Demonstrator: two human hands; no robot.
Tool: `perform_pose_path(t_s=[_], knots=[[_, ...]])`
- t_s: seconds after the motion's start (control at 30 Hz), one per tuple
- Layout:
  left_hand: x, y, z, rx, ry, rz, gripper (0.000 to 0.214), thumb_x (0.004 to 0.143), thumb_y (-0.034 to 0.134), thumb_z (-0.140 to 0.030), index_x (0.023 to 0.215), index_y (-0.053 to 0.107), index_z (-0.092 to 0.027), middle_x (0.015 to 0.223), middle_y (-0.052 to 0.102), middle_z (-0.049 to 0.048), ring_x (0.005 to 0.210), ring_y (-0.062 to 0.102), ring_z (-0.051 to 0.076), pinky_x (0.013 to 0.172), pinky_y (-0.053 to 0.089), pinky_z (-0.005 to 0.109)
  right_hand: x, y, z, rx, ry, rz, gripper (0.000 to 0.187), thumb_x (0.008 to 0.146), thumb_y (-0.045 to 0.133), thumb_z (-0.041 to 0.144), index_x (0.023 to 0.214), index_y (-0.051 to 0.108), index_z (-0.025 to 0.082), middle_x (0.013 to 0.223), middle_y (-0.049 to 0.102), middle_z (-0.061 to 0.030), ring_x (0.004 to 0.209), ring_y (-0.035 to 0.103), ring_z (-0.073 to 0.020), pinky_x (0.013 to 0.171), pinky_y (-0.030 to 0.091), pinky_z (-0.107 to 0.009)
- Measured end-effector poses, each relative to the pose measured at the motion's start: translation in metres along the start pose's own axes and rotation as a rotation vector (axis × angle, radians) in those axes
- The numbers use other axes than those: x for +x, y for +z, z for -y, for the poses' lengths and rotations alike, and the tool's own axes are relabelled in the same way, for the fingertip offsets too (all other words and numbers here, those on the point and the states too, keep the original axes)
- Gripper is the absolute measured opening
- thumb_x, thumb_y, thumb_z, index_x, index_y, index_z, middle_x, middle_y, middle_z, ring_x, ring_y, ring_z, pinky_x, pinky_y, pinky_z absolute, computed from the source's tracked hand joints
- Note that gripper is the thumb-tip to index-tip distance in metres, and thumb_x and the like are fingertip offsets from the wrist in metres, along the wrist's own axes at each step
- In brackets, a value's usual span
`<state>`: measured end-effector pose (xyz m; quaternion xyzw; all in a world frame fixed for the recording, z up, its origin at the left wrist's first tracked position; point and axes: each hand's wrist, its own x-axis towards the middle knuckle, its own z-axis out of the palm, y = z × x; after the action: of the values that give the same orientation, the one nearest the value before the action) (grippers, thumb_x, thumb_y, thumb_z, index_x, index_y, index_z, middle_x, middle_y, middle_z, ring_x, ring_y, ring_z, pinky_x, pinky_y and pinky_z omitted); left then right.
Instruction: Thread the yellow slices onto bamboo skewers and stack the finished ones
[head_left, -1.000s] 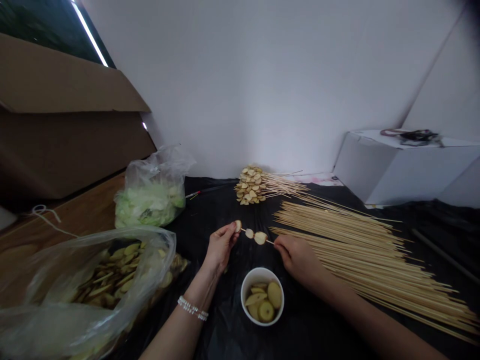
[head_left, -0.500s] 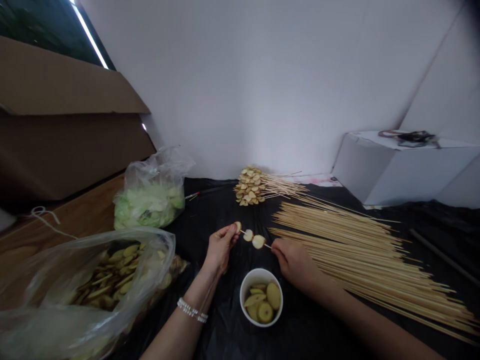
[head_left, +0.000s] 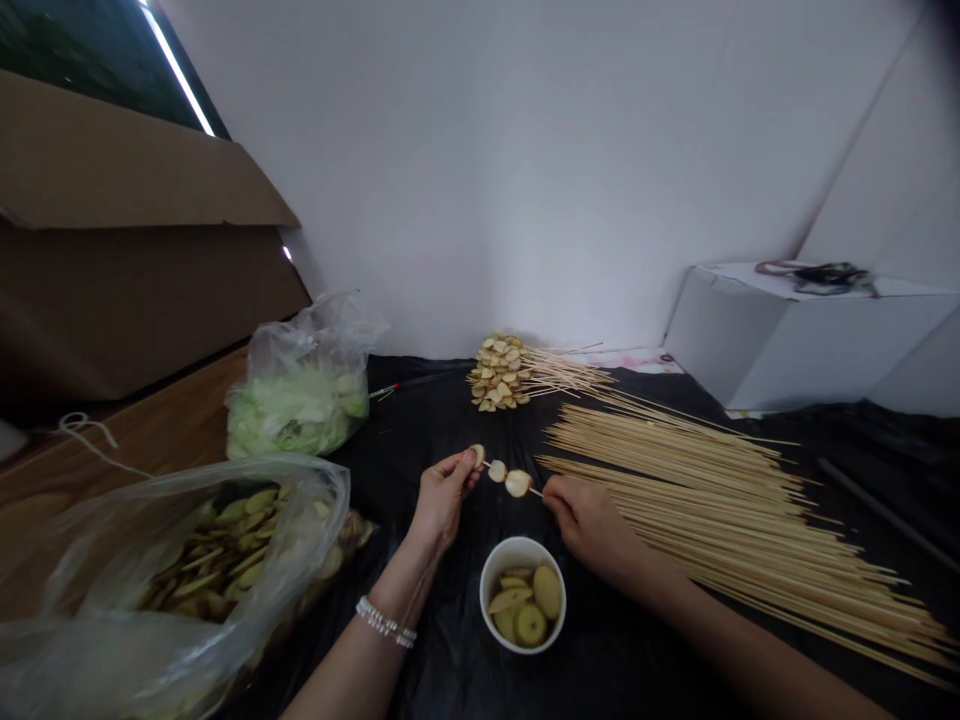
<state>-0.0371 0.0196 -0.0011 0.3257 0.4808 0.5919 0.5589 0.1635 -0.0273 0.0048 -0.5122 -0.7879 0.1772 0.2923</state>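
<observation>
My left hand (head_left: 444,497) pinches a potato slice (head_left: 477,455) at the tip end of a wooden skewer (head_left: 535,492). Two more pale potato slices (head_left: 517,483) are threaded along that skewer. My right hand (head_left: 589,520) is closed round the skewer's other end, near the slices. Below and between my hands stands a white cup (head_left: 486,610) with several potato slices (head_left: 531,625) in it. At the back lies a pile of skewered potato slices (head_left: 498,372), their sticks pointing right.
Many bare skewers (head_left: 720,500) lie spread over the black sheet (head_left: 427,400) at right. On the left are an open plastic bag of potato slices (head_left: 225,560) and a bag of pale green leaves (head_left: 296,405). A white box (head_left: 780,340) stands back right, a cardboard box (head_left: 135,290) back left.
Hardly anything differs. The left hand and the slices on the skewer have shifted a tiny bit to the right; the right hand looks the same.
</observation>
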Motion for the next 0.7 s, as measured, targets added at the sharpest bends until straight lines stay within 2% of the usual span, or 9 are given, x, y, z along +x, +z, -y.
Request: perform_pose_path(t_s=[0.13,0.27,0.37,0.57,0.63,0.7], knots=[[0.0003,-0.0007,0.0007,0.003,0.0,0.03,0.035,0.052,0.084,-0.037,0.075,0.075,-0.012,0.067,0.066,0.0036,0.057,0.053,0.006,0.055,0.041,0.016,0.0017,-0.0033,0.0023,0.131,0.064,0.081,0.023,0.086,0.044,0.019,0.065,0.054,0.02,0.061,0.06,0.0002,0.06,0.054,-0.0136,0.058,0.035,-0.023],[-0.0006,0.0003,0.0012,0.013,0.014,0.017,0.036,0.051,0.084,-0.037,0.074,0.075,-0.011,0.067,0.066,0.0042,0.056,0.053,0.007,0.054,0.042,0.017,0.0002,-0.0008,0.0,-0.022,-0.015,-0.022,0.022,0.087,0.039,0.018,0.071,0.055,0.019,0.071,0.062,-0.0037,0.068,0.055,-0.0159,0.064,0.035,-0.026],[-0.0012,0.0009,0.001,0.009,0.013,0.024,0.036,0.052,0.084,-0.037,0.075,0.075,-0.011,0.067,0.067,0.0043,0.057,0.053,0.006,0.055,0.042,0.017,-0.0005,0.0007,-0.0012,-0.057,-0.036,-0.042,0.024,0.088,0.036,0.017,0.073,0.055,0.018,0.073,0.062,-0.0055,0.07,0.055,-0.0169,0.065,0.036,-0.027],[-0.0022,0.0019,-0.001,-0.017,0.0,0.055,0.036,0.05,0.085,-0.038,0.073,0.074,-0.012,0.065,0.065,0.0025,0.057,0.053,0.005,0.055,0.042,0.016,0.0034,-0.0001,-0.003,0.218,0.116,0.115,0.022,0.086,0.043,0.02,0.067,0.054,0.02,0.058,0.058,0.001,0.056,0.053,-0.0134,0.056,0.036,-0.023],[-0.0029,0.0023,-0.0011,-0.009,0.004,0.053,0.037,0.05,0.085,-0.039,0.073,0.074,-0.012,0.065,0.066,0.0027,0.057,0.054,0.006,0.056,0.043,0.017,0.0033,0.0005,-0.0036,0.177,0.097,0.086,0.021,0.085,0.043,0.019,0.068,0.054,0.02,0.06,0.059,0.0004,0.058,0.053,-0.0136,0.057,0.036,-0.023],[-0.0033,0.0028,-0.0005,0.003,0.008,0.046,0.037,0.05,0.085,-0.039,0.074,0.074,-0.012,0.066,0.066,0.0031,0.058,0.054,0.006,0.056,0.043,0.017,0.0016,0.0015,-0.0039,0.046,0.031,0.011,0.021,0.086,0.041,0.019,0.07,0.055,0.019,0.067,0.061,-0.0019,0.064,0.054,-0.0148,0.06,0.035,-0.025]])
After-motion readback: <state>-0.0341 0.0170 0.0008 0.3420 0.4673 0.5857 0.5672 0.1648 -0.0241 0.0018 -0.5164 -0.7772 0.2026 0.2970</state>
